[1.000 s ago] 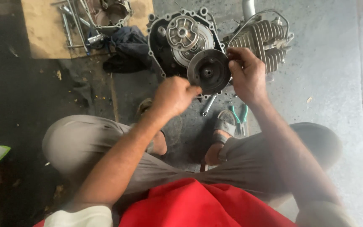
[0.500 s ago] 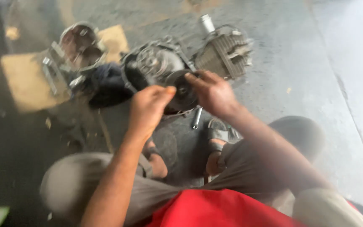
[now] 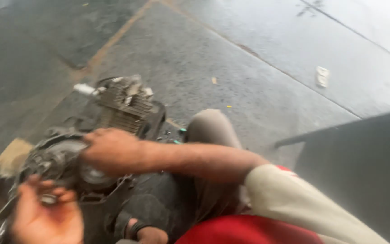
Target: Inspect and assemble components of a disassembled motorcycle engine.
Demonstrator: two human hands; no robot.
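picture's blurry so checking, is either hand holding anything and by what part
The right hand lies over the round part on the engine, covering its top; a closed grip cannot be told. The left hand, palm open, seems to cradle a small metal piece.

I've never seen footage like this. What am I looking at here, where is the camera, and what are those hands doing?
The camera sits on a person's head and looks down, so the arms reaching in are their own. They crouch on a grey concrete floor over a small engine with cooling fins. The right hand rests on a round metal part at the engine's open side. The left hand is beside it with fingers curled; the blur hides whether it holds anything. A sandalled foot shows below.
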